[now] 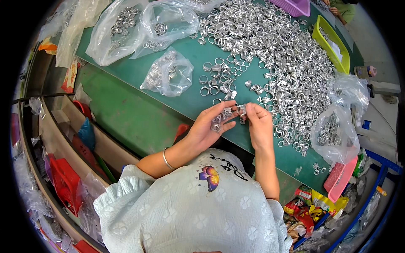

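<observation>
My left hand [203, 131] is cupped at the table's near edge, with several silver-coloured rings [217, 122] in its palm and fingers. Close beside it, my right hand [260, 126] pinches silver-coloured rings [241, 110] between thumb and fingertips; how many is too small to tell. Just beyond the hands lies a loose group of rings [223, 76]. A much larger heap of rings [291, 71] spreads over the green tabletop [202, 110] to the right and far side.
Clear plastic bags of rings [168, 74] stand left and far left; another clear bag [337, 135] lies right. A yellow-green basket [333, 46], purple basket [295, 6] and pink basket [341, 179] edge the table. Red basket [65, 183] at left. Another person's hand [334, 10] is far right.
</observation>
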`<state>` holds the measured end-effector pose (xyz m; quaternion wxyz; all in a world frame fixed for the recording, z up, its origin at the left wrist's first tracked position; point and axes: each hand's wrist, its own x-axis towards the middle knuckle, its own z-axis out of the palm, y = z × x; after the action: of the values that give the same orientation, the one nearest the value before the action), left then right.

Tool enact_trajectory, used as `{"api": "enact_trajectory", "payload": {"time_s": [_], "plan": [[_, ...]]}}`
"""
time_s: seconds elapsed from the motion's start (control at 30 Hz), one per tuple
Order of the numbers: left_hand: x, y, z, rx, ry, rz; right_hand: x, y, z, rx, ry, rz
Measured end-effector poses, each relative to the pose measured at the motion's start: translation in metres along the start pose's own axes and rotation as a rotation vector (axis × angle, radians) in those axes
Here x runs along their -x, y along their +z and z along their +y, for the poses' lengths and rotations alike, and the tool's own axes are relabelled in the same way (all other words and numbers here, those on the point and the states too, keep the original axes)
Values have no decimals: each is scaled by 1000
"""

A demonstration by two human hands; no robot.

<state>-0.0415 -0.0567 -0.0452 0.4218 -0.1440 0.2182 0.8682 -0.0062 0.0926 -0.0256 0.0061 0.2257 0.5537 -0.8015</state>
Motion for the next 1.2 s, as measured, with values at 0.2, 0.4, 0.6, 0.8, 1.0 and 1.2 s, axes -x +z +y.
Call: {"api": "enact_trajectory", "payload": {"time_s": [0.2,0.4,0.6,0.8,1.0,1.2], "plan": [[-5,1,-7,82,-66,-15,10,1,8,622,-619,94],[-3,5,-1,138,-94,-7,13,-9,12,397,-538,255],[-4,-6,5,237,-136,-113,20,-15,20,518,-589,218],[20,14,42,76,-130,-76,19,-21,25,850,-809,241],[39,27,116,163,206,95,18,-24,39,835,-869,321],[34,19,151,115,457,3,17,-28,46,826,-958,362]]}}
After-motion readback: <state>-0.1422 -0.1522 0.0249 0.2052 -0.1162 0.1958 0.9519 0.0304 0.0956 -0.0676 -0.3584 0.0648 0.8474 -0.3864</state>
